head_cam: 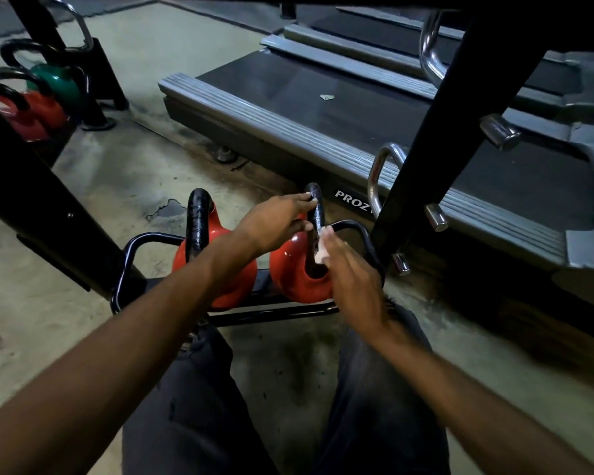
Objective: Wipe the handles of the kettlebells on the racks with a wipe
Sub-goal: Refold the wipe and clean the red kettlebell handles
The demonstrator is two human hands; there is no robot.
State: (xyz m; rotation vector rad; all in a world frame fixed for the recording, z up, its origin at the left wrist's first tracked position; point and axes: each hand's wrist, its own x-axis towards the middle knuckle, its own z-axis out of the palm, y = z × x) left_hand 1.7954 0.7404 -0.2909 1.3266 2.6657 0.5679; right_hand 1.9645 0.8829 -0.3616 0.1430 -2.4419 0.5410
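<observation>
Two red kettlebells with black handles sit on the low black rack [127,255] in front of me. My left hand [275,224] grips the upper part of the right kettlebell's handle [318,209]. My right hand [352,275] presses a white wipe [323,250] against the lower right side of that same handle, above the red body [295,272]. The left kettlebell [232,272] stands free, with its handle [199,224] upright and untouched.
A treadmill deck [323,108] lies just behind the rack. A black rack post [436,132] with chrome pegs rises at right, another black post [31,207] at left. More red and green kettlebells [45,97] sit on a rack at far left. My knees are below.
</observation>
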